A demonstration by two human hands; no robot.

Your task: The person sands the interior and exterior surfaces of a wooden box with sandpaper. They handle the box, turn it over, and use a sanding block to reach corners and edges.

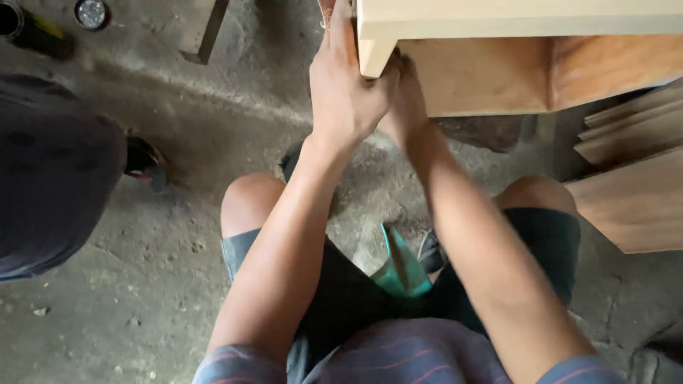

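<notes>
Striped shirt hem [398, 355] and dark shorts [341, 291] are filling the bottom of my view, with a teal piece [402, 267] sitting between the knees. I'm watching both hands working at the near corner of a pale wooden cabinet [519, 18], which is sitting at the top of the frame above the concrete floor [142, 284]. My left hand [345, 89] is gripping the pale corner edge, fingers running up its side. My right hand [405, 99] is tucked under the corner against the brown panel [477, 75] (its fingers are hidden, so I cannot tell whether it is grasping or only pressing). Brown boards [633, 178] are lying stacked at right. Someone's dark-clothed leg [50, 171] is standing at left.
</notes>
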